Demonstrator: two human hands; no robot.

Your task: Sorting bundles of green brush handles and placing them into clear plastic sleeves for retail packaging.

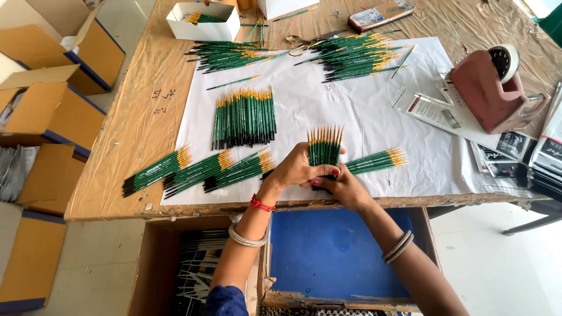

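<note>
Brushes, one bundle (325,146), green handles with gold ferrules, stood upright at the worktop's (117,169) near edge. Left hand (295,169) and right hand (342,186): each grip closed round the bundle's dark lower ends. Judged light, stiff, thin and smooth, apt to slide apart; best gripped low, all round. Just left: three fanned bundles (199,169). Beyond: a flat row (244,119). Farthest: a white box (203,21) holding more brushes.
</note>
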